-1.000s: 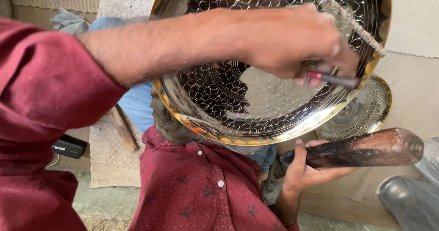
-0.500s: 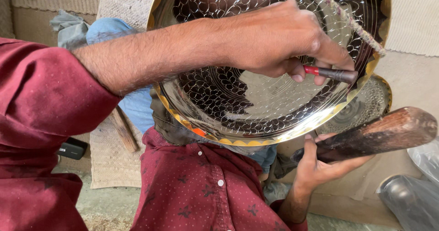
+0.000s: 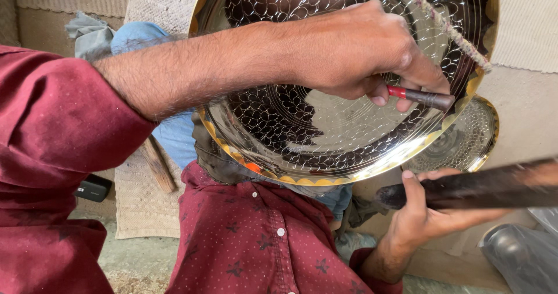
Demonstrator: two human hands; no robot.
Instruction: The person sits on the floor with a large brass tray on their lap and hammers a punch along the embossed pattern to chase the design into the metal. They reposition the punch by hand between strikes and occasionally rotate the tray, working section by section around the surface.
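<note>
A large shiny brass tray [image 3: 325, 148] engraved with a scale pattern leans against my lap. My left hand [image 3: 366, 52] reaches across it and grips a small dark chisel with a red band [image 3: 421, 96], its tip set near the tray's right rim. Below the tray my right hand [image 3: 430, 212] holds a dark wooden mallet [image 3: 488, 189], blurred and lying nearly level. A twisted cord [image 3: 447, 29] runs across the tray's upper right.
A second, smaller patterned brass tray [image 3: 465, 140] sits behind the large one at right. Woven mats [image 3: 157, 3] cover the ground, with a wooden stick [image 3: 157, 166], a blue cloth [image 3: 133, 35] and a small black object [image 3: 93, 187] at left. A grey rounded object [image 3: 517, 259] lies bottom right.
The mallet in my right hand swung up and then came back down to level. My left hand shifted the chisel slightly along the tray's rim.
</note>
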